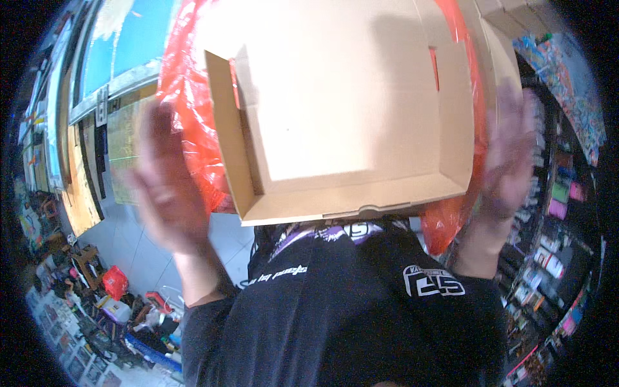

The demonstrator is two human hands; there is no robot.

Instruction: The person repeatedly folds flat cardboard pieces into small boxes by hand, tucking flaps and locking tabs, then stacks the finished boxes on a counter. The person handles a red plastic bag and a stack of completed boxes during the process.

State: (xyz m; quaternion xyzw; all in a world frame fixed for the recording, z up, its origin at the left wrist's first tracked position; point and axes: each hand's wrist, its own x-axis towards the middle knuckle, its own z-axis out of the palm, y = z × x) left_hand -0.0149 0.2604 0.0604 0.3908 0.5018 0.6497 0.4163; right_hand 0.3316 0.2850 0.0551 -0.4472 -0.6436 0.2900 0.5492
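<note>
In front of my chest is a brown cardboard box (348, 203), its low walls folded up around a bare inside. Red plastic (188, 129), shiny like a bag, shows along both of its sides and below its right corner. My left hand (169, 177) is raised beside the box's left wall, fingers stretched and apart, a little blurred. On the other side my right hand (506, 151) is held up near the right wall, also blurred, with fingers extended. Neither hand holds anything. Whether the right palm touches the red plastic I cannot tell.
A blue-paned frame (132, 48) stands at the upper left, with a wooden board (82, 180) below it. Mixed clutter, including a red bag (116, 282), covers the floor at lower left. Shelves of small goods (548, 258) line the right. More cardboard (500, 39) lies at the upper right.
</note>
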